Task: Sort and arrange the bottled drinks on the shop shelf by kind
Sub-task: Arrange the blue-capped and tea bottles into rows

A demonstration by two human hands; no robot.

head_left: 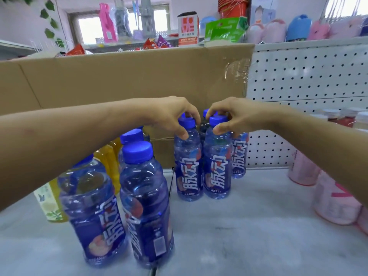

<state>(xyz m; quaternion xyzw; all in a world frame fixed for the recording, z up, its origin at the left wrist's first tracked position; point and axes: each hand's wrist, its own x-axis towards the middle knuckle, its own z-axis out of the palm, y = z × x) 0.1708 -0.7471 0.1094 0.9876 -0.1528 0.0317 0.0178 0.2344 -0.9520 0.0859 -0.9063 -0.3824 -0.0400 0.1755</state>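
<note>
Head view: left hand [175,114] pinches the cap of the left blue bottle [188,168]; right hand [233,116] pinches the cap of the right blue bottle [217,166]. Both stand upright mid-frame on the shelf [258,226], before the cardboard box [129,80]. Probably squaring up the blue group. Spare blue bottles [145,206] lower left, pink bottles [334,204] right.

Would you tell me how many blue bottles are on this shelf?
7 blue bottles at least: three front left, four at the back by the box; more may be hidden.
</note>
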